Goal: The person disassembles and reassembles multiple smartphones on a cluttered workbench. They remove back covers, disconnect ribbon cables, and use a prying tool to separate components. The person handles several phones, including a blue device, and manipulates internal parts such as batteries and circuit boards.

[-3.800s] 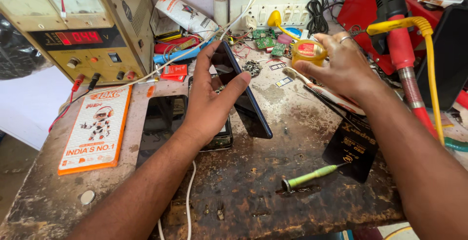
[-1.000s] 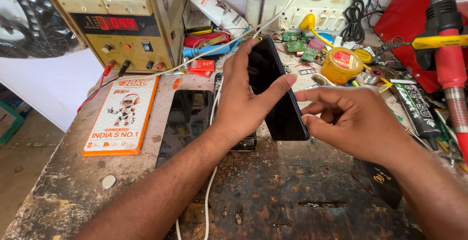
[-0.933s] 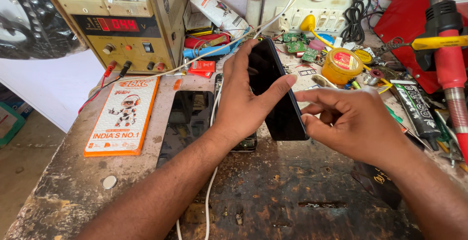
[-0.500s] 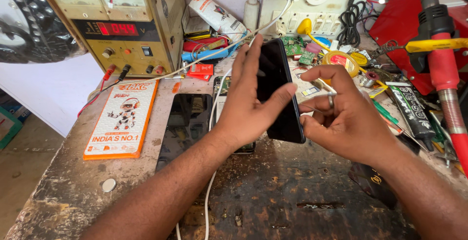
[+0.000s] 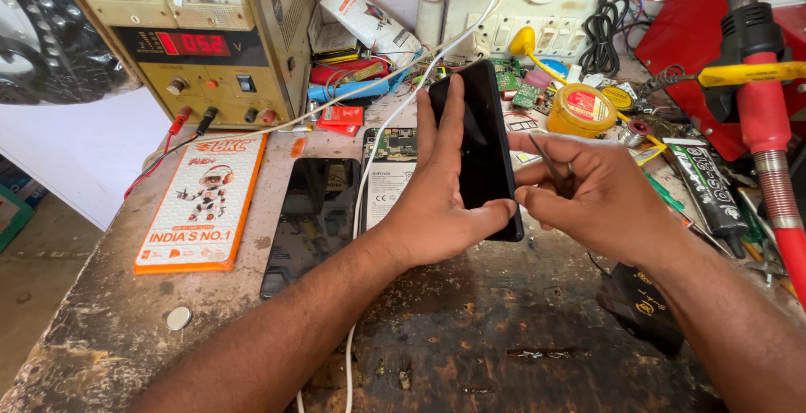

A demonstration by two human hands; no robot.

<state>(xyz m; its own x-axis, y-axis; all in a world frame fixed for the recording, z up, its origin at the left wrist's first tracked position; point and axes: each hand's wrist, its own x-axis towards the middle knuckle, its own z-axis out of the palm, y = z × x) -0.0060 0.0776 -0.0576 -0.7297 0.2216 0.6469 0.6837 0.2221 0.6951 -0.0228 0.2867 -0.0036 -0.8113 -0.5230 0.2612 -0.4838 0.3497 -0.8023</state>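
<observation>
My left hand (image 5: 437, 211) grips a black smartphone (image 5: 487, 140) upright above the worn workbench, thumb on its lower right edge and fingers behind the left side. My right hand (image 5: 600, 199) sits just right of the phone and pinches thin metal tweezers (image 5: 550, 161), whose tips point up toward the phone's right edge. A black phone screen panel (image 5: 311, 220) lies flat on the bench under my left forearm, beside an opened phone body (image 5: 388, 169).
A beige bench power supply (image 5: 201, 35) with a red display stands at the back left. An orange and white box (image 5: 206, 203) lies left. A yellow tin (image 5: 581, 109), circuit boards, a power strip (image 5: 537, 18), a red hot-air tool (image 5: 760, 102) and a glue tube (image 5: 714, 186) crowd the back right.
My right hand picked up tweezers from the right side and brought them to the phone's right edge. My left hand kept holding the phone, now raised slightly more upright.
</observation>
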